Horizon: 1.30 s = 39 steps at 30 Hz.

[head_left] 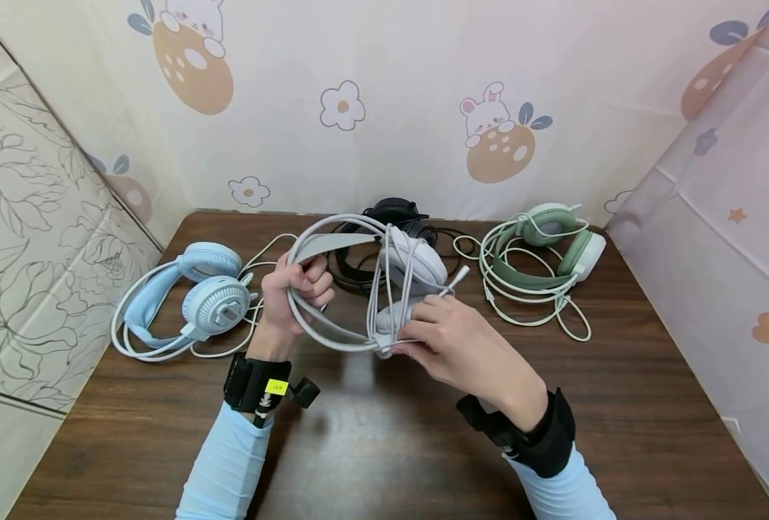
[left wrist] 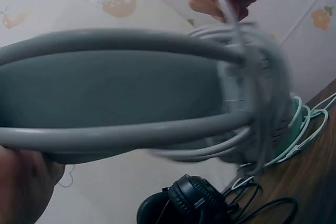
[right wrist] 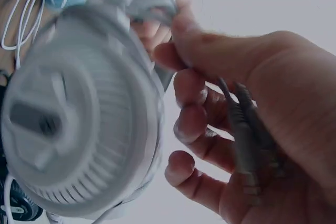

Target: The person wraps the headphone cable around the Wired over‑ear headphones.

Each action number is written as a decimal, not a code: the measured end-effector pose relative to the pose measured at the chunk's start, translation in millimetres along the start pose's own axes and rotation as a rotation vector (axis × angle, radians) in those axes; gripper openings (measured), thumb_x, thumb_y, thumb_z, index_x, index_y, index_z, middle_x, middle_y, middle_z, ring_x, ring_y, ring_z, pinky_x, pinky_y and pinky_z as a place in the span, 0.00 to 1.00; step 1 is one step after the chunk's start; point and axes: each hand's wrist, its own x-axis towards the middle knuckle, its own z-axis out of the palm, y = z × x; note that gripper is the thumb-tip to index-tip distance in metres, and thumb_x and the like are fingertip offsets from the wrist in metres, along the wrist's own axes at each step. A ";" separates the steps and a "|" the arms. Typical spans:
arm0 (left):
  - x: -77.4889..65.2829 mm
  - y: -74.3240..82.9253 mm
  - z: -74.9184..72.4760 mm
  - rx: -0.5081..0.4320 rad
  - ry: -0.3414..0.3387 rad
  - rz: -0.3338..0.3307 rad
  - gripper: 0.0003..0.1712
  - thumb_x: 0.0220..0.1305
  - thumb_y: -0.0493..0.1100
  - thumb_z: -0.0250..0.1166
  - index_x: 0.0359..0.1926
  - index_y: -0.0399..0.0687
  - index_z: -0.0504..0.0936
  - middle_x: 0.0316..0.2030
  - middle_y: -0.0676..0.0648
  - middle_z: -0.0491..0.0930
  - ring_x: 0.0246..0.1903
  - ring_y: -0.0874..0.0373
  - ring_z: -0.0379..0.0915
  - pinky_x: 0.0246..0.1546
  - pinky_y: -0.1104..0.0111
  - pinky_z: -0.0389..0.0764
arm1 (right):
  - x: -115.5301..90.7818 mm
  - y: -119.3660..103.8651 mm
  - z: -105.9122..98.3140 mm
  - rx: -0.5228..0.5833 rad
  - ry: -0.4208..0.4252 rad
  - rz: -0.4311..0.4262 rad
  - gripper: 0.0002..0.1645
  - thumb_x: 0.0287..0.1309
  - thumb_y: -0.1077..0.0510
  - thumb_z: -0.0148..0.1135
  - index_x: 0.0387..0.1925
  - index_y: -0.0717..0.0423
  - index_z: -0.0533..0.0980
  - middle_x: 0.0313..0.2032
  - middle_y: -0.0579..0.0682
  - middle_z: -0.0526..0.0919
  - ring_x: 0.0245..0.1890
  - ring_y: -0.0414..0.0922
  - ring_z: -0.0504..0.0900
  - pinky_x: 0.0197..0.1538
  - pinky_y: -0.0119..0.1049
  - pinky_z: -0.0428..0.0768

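Held up over the table are grey-white headphones (head_left: 422,261) with their cable (head_left: 390,289) wrapped in several turns around the ear cups. My left hand (head_left: 293,292) grips them by the curved headband (left wrist: 115,87). At the ear-cup end, my right hand (head_left: 452,336) pinches a strand of this cable between thumb and fingers. The right wrist view shows one ribbed ear cup (right wrist: 79,114) close up, and slim connector ends (right wrist: 244,145) lying within the curled right fingers. Parts of the cable are blurred in both wrist views.
Light-blue headphones (head_left: 218,303) lie at the left of the brown table (head_left: 358,448). Black headphones (head_left: 393,211) sit at the back, partly hidden behind the held pair. Green headphones (head_left: 575,253) with a looped pale cable lie at the back right. Patterned curtains (head_left: 384,159) border the table.
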 end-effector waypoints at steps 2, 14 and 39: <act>-0.4 0.0 0.1 -0.011 -0.057 -0.038 0.14 0.39 0.24 0.41 0.29 0.40 0.63 0.19 0.51 0.46 0.16 0.60 0.39 0.17 0.72 0.42 | 0.4 3.8 -1.5 0.053 0.008 -0.011 0.06 0.51 0.56 0.72 0.31 0.48 0.82 0.29 0.40 0.79 0.31 0.40 0.72 0.38 0.34 0.71; -1.9 4.2 -3.3 -0.346 -0.134 -0.089 0.17 0.43 0.26 0.48 0.26 0.48 0.51 0.18 0.52 0.47 0.15 0.61 0.41 0.17 0.74 0.45 | 2.8 12.1 0.0 0.005 0.202 -0.070 0.19 0.55 0.66 0.59 0.44 0.44 0.84 0.35 0.49 0.77 0.39 0.50 0.72 0.44 0.43 0.68; -4.0 11.6 -10.2 -0.475 -0.051 -0.019 0.18 0.42 0.28 0.45 0.23 0.52 0.48 0.19 0.53 0.47 0.15 0.62 0.41 0.17 0.75 0.45 | 1.6 21.4 17.0 -0.203 0.061 0.144 0.51 0.35 0.52 0.82 0.65 0.38 0.69 0.61 0.62 0.69 0.57 0.58 0.72 0.48 0.51 0.72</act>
